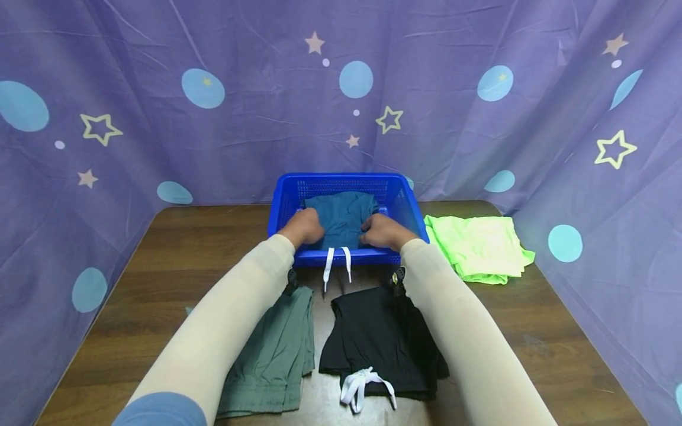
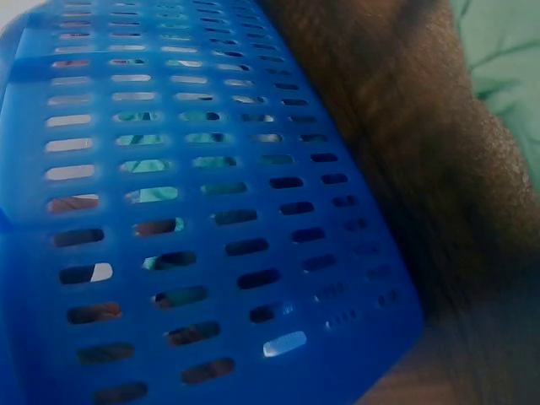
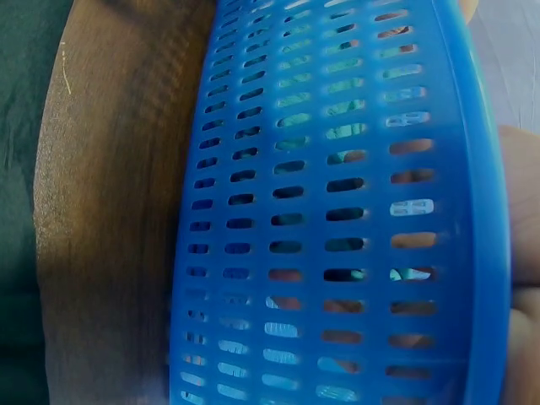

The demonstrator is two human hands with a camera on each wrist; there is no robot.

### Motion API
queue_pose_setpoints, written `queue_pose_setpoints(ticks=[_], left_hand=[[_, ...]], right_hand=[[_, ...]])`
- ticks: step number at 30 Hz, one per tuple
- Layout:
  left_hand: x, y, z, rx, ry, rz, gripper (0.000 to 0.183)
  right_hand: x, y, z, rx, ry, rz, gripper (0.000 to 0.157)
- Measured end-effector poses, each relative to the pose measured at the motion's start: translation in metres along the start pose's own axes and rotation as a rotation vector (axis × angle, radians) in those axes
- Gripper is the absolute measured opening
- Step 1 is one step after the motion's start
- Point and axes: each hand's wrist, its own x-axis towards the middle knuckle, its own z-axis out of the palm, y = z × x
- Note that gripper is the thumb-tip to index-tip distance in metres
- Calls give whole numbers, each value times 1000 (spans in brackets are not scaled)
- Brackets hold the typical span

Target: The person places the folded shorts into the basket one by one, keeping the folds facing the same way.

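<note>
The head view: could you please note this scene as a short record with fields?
Container: blue basket on a wood-grain table
Contents: teal garment
Over the front rim: two white cord ends
Left hand: at the teal garment's left side, grip unclear
Right hand: at its right side, grip unclear
Nearest the person: green garment left, black garment right
Right of basket: neon yellow-green garment
Backdrop: purple curtain

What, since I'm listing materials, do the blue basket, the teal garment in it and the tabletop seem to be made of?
Blue basket: likely moulded plastic, slightly glossy, from its uniform slots and highlights.
Teal garment: apparently matte fabric, from its soft creases; fibre unclear.
Tabletop: brown wood grain, slight sheen; solid wood or laminate, can't tell.
</note>
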Motion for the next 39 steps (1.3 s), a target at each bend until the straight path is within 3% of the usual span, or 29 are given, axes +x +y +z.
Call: queue_pose_setpoints(ticks=[11,20,24,29,36,39], left_hand=[[-5,0,2,77,-87,-41,46],[-14,1,-3,-32,-71,-84,47],[-15,4,-6,-43,-40,-85,48],[-16,18,-11,-24,20,-65,58],[-28,51,-18,43,143,-88,59],[-32,66,-18,45,130,-40,64]], right_hand=[[1,-3,3,-26,-52,42,47],[-3,-6,1,-11,44,45,42],[-5,-7,0,-55,78,33,44],[-14,-5,-10,-105,126,2,46],[-30,3,-34,-72,198,-28,46],[-37,9,-45,-45,243,-18,45]])
